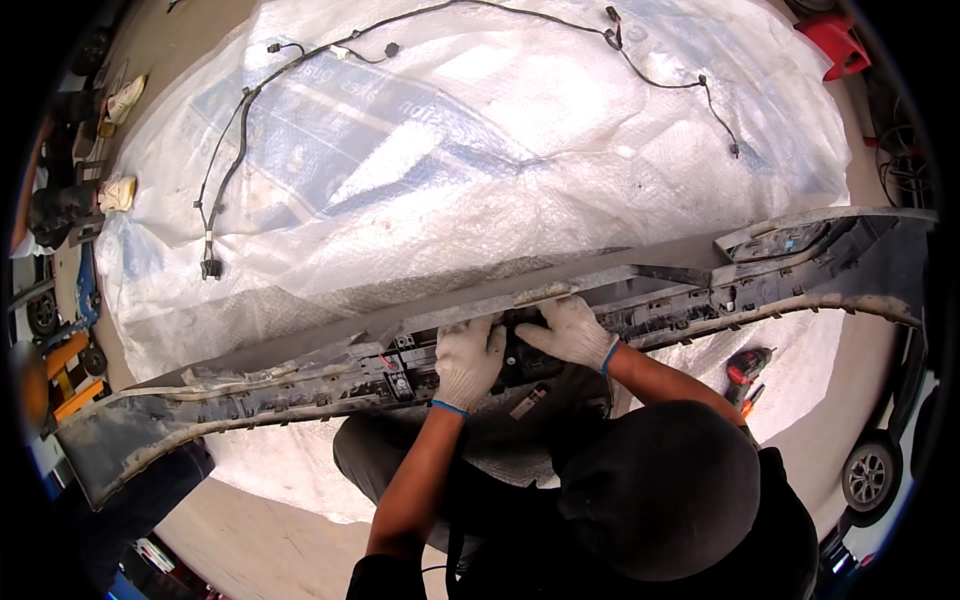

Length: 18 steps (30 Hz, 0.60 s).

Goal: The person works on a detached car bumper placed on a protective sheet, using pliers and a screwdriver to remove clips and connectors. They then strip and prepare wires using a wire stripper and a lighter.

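Note:
A long dark car bumper (290, 388) lies across in front of me, its inner side with clips and brackets turned toward me. My left hand (470, 355), in a white knit glove with a blue cuff, is closed on the middle of the bumper. Its fingertips go out of sight under the upper ledge. Close to its right, my right hand (572, 332), gloved the same way, has its fingers bent round the same ledge and its thumb toward the left hand. Any small part between the fingers is hidden. A small label (528, 402) shows just below the hands.
White plastic sheeting (440, 215) covers the floor beneath the bumper. Beyond it lies a black wiring harness (245, 120) with connectors. A red and black power drill (745, 367) rests at right. Another person's shoes (118, 194) are at left, and a car wheel (870, 475) stands at lower right.

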Each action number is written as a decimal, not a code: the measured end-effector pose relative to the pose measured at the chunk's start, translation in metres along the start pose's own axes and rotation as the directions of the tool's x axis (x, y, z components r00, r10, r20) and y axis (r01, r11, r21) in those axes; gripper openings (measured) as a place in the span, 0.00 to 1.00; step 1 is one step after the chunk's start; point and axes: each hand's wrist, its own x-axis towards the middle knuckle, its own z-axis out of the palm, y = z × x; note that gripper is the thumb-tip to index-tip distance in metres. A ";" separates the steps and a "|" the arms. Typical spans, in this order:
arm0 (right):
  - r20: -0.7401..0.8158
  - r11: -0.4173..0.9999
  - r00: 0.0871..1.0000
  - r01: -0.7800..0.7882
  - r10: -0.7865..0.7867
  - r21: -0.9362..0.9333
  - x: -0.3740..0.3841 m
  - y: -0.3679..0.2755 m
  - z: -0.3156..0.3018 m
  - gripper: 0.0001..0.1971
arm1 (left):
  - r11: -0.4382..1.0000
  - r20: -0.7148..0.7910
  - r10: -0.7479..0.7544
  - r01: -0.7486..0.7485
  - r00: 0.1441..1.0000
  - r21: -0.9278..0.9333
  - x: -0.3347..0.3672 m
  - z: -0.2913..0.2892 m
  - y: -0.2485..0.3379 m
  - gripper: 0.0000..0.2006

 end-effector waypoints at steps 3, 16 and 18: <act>0.033 0.995 0.996 -0.083 0.081 0.063 -0.002 0.000 0.002 0.22 | 0.998 -0.029 0.021 -0.023 0.999 -0.056 0.002 0.005 -0.004 0.11; 0.067 0.986 0.988 -0.147 0.141 0.083 -0.003 -0.003 -0.001 0.21 | 0.947 -0.100 -0.116 0.141 0.988 0.289 -0.002 0.010 0.003 0.10; 0.082 0.981 0.985 -0.158 0.149 0.111 0.000 -0.005 -0.005 0.21 | 0.936 -0.167 -0.100 0.149 0.981 0.320 -0.003 0.010 0.001 0.10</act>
